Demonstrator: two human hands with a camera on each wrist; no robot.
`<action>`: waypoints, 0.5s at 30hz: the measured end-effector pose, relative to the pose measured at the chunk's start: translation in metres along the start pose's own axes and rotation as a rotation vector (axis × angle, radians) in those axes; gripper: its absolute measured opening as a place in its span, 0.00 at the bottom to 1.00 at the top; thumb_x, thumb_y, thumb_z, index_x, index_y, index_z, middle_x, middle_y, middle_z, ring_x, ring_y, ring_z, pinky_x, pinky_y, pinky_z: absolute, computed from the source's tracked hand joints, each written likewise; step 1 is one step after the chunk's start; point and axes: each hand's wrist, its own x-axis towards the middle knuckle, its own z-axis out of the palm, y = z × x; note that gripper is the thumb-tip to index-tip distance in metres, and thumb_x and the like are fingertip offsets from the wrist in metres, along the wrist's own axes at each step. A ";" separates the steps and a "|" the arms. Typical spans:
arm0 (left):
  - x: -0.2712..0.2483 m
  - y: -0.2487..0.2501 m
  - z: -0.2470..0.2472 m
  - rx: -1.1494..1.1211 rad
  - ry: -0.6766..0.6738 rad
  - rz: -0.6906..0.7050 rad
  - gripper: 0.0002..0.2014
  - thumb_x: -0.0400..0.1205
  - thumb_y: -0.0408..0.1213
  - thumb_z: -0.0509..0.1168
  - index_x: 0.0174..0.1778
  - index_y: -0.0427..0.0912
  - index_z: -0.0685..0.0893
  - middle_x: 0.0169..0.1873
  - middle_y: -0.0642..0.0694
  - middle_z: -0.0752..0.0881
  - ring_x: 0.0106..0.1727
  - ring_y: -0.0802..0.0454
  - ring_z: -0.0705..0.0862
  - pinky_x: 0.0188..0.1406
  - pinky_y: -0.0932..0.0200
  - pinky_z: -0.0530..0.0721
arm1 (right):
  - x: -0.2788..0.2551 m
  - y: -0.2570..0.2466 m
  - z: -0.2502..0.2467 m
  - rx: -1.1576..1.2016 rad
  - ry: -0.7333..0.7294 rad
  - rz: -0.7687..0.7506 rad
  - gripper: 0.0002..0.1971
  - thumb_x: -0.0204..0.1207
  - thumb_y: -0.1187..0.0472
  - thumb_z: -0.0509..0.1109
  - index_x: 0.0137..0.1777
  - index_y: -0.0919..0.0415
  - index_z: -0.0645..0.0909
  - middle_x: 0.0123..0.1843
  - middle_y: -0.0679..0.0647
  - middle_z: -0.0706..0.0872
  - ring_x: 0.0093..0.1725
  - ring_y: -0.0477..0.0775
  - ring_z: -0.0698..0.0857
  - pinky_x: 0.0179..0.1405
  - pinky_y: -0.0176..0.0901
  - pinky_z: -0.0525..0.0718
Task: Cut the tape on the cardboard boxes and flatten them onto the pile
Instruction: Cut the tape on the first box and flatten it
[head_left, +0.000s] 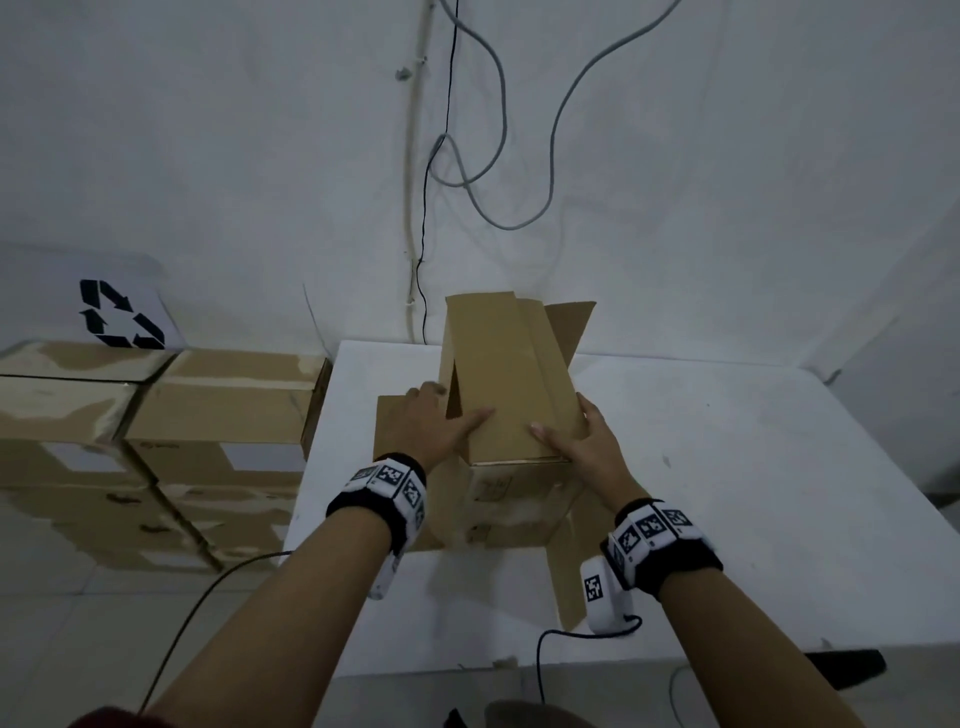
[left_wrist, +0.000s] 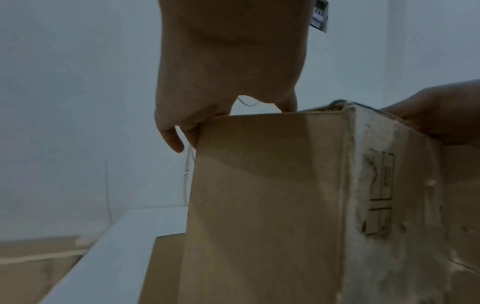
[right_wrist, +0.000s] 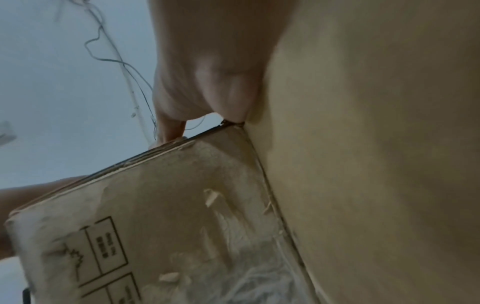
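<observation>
Standing opened cardboard box (head_left: 511, 374), flaps splayed, seemingly scuffed surface

Head view: from above, looking forward and down. Wrist views: very close, looking up along the tall brown cardboard box (head_left: 511, 395), shared by all.

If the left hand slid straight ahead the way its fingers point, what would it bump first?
Probably the left hand would slide along the brown cardboard box toward its raised far flaps; depth is unclear.
</observation>
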 end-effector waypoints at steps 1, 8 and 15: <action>-0.003 -0.005 -0.010 0.151 0.060 0.020 0.34 0.73 0.73 0.58 0.57 0.46 0.83 0.53 0.48 0.85 0.58 0.45 0.82 0.62 0.47 0.72 | 0.002 -0.001 -0.001 0.009 -0.004 -0.001 0.57 0.57 0.37 0.84 0.84 0.53 0.61 0.77 0.53 0.75 0.73 0.56 0.77 0.75 0.58 0.76; -0.025 -0.021 -0.040 0.405 -0.250 -0.162 0.37 0.84 0.66 0.38 0.73 0.44 0.76 0.67 0.37 0.81 0.66 0.40 0.79 0.74 0.41 0.67 | 0.018 -0.014 0.009 0.026 -0.059 0.003 0.58 0.57 0.38 0.85 0.84 0.56 0.60 0.77 0.55 0.74 0.73 0.58 0.77 0.75 0.59 0.76; 0.036 0.031 -0.019 -0.537 -0.327 -0.409 0.50 0.75 0.76 0.41 0.81 0.38 0.60 0.72 0.34 0.76 0.68 0.36 0.78 0.64 0.43 0.77 | 0.015 -0.011 0.003 0.048 -0.070 -0.010 0.49 0.65 0.45 0.83 0.83 0.55 0.61 0.73 0.51 0.76 0.66 0.52 0.78 0.65 0.46 0.78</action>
